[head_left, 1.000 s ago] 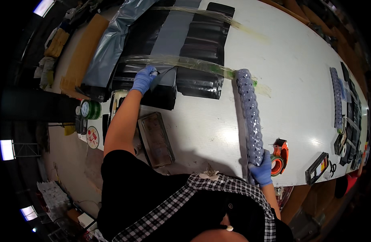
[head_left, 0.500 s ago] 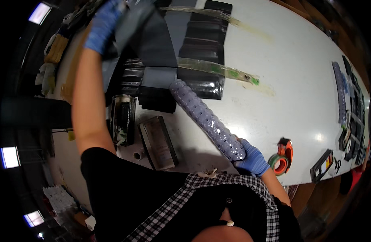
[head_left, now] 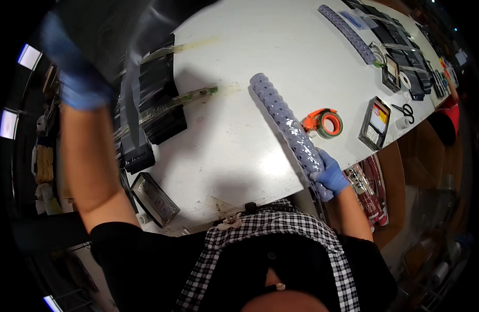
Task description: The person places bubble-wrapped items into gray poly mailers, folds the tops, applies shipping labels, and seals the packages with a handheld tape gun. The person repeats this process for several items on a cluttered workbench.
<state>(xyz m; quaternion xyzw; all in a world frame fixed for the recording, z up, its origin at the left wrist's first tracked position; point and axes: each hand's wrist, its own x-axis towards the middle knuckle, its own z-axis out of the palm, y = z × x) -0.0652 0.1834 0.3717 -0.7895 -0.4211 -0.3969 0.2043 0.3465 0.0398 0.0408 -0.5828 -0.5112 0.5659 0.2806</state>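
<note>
My right hand (head_left: 330, 174), in a blue glove, is closed round the near end of a rolled bath mat (head_left: 283, 117), greyish-purple, bumpy and shiny. The roll slants up and left over the white table. At the upper left my gloved left hand (head_left: 83, 78) is smeared by motion. A dark grey plastic bag (head_left: 164, 18) hangs raised beside it, seemingly in its grip; the fingers are not clear. Under the bag lies a stack of black plastic bags (head_left: 166, 117), with strips of clear tape (head_left: 192, 97) running across it onto the table.
An orange tape dispenser (head_left: 322, 123) lies just right of the roll. Farther right are an open black box (head_left: 375, 124), scissors (head_left: 404, 110) and another rolled mat (head_left: 348, 34). A black-rimmed box (head_left: 155, 200) sits at the near left table edge.
My left hand has swung left and nearer, and the grey bag has lifted off the stack. My right hand still grips the rolled mat. The whole view has turned to the right.
</note>
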